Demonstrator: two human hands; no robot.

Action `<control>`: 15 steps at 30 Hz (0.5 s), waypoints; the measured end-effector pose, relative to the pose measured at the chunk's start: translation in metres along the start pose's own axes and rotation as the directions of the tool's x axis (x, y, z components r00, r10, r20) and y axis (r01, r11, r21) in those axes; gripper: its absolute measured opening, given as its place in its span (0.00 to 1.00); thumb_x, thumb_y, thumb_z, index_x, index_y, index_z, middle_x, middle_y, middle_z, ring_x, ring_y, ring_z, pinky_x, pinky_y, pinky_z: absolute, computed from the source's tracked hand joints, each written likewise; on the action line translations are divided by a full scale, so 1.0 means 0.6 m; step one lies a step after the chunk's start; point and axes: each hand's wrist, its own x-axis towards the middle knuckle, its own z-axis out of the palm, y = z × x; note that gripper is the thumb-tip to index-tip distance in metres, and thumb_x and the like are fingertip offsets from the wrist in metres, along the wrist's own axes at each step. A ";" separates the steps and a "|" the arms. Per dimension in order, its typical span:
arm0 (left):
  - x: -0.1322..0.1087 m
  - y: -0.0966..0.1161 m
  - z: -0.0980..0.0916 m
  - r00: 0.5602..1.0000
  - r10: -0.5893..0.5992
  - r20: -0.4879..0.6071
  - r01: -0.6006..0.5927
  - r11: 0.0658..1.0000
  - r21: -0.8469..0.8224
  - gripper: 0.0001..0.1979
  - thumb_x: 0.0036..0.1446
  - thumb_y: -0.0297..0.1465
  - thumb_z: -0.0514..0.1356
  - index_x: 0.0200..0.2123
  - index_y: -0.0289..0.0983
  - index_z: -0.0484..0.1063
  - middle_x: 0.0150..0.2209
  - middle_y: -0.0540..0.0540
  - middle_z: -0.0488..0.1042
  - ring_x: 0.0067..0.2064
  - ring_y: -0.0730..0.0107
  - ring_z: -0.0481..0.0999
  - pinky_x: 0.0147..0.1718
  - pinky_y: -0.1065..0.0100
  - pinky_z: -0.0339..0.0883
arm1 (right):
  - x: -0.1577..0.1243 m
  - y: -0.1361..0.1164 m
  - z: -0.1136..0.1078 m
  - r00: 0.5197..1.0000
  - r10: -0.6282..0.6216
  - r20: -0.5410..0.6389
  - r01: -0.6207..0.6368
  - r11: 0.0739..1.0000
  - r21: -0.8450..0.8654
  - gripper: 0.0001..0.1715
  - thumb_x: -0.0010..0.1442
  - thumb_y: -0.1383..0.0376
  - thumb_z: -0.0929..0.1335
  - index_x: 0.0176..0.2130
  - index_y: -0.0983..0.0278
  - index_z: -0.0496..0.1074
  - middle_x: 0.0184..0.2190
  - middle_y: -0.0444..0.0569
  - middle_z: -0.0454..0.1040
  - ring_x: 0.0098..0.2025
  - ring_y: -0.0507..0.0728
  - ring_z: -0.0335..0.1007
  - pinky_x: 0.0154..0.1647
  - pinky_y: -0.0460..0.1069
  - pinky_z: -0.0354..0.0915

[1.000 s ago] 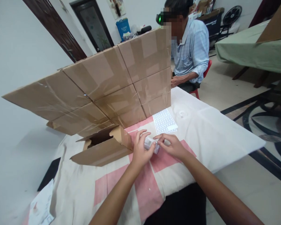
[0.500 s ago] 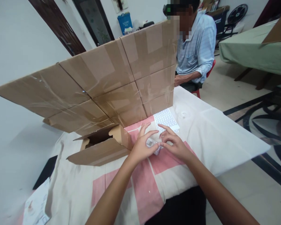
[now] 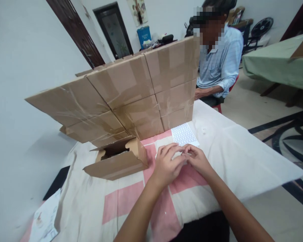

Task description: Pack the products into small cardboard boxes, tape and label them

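Box left of the left hand

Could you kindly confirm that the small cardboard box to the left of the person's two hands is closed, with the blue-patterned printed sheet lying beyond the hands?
Not quite: the head view shows the small cardboard box open, its flaps spread. It is indeed left of the left hand and right hand, and the blue-patterned printed sheet lies beyond them.
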 end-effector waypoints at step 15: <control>-0.170 -0.191 -0.330 0.845 -0.484 -0.227 0.531 0.711 0.461 0.19 0.68 0.37 0.56 0.60 0.44 0.71 0.63 0.37 0.68 0.64 0.48 0.68 0.60 0.45 0.61 | 0.027 -0.067 0.190 0.954 -0.191 0.233 0.270 0.885 -0.379 0.40 0.58 0.56 0.76 0.64 0.57 0.61 0.67 0.59 0.63 0.69 0.68 0.59 0.68 0.66 0.60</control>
